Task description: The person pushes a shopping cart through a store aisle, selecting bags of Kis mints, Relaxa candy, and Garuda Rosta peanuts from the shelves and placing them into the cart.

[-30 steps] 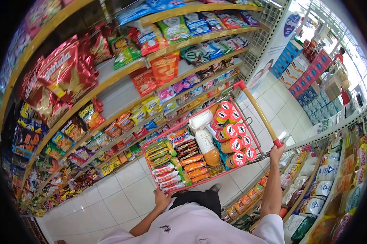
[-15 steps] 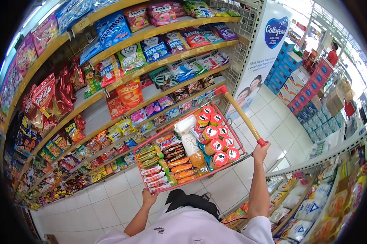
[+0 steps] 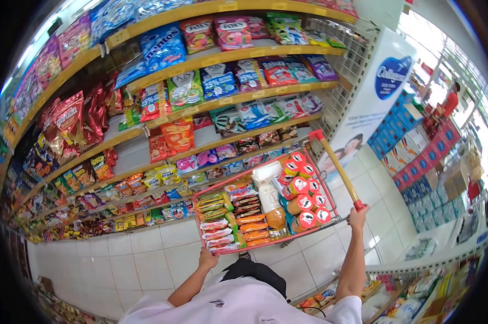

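Note:
A shopping cart [image 3: 199, 229] with a red rim stands before me, loaded with goods. My left hand [image 3: 208, 259] is closed on the rim at its near left corner. My right hand [image 3: 357, 216] is wrapped round the red near end of the cart's yellow handle [image 3: 337, 164]. Inside, red-lidded Pringles cans [image 3: 307, 218] fill the right side. A white bag [image 3: 267, 191] and a tan-coloured package [image 3: 275, 217] lie in the middle. Orange packets [image 3: 253, 227] and green and yellow packets [image 3: 214, 203] are stacked in rows at the left.
Shelves [image 3: 201, 56] of bagged sweets and snacks curve along the left and front. A Collagena banner [image 3: 376, 92] stands at the shelf end. Stacked boxes [image 3: 428, 151] and a person in red [image 3: 450, 102] are farther right. More shelved goods [image 3: 411, 302] lie at lower right. White floor tiles [image 3: 141, 254] run beneath.
The view has shifted, so the shelves and the cart sit farther right. Both hands keep their hold on the cart and its handle.

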A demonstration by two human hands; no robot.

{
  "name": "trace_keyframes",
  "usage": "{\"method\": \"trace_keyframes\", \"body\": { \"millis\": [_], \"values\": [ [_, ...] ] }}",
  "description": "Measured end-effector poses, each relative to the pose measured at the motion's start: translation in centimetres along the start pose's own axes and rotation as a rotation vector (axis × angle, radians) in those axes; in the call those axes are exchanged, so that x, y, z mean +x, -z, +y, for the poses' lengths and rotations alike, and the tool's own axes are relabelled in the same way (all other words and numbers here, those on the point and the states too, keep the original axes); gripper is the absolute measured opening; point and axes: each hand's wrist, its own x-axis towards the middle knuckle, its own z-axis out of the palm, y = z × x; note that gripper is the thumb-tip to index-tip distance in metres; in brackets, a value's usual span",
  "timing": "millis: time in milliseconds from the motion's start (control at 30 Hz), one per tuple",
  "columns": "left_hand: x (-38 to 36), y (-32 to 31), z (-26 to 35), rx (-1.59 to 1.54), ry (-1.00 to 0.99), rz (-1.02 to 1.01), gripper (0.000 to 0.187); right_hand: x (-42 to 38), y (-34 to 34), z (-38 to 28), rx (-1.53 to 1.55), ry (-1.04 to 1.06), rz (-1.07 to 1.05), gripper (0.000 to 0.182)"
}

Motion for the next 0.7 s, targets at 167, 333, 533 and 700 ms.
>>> {"method": "trace_keyframes", "body": {
  "millis": [167,333,533,700],
  "values": [
    [1.7,-1.5,1.7,0.08,0.042,-0.096,0.092,2.7,-0.1,-0.5,0.017,-0.039,-0.062,0.049],
    [2.8,-0.9,4.4,0.125,0.055,-0.139,0.101,4.4,-0.5,-2.1,-0.027,-0.063,-0.109,0.047],
    [3.4,-1.1,5.5,0.143,0.035,-0.079,0.097,4.9,-0.8,-3.7,-0.02,-0.134,-0.167,0.05],
    [3.9,-0.1,7.2,0.143,0.035,-0.092,0.095,6.9,-1.3,-2.9,0.02,-0.101,-0.18,0.05]
  ]
}}
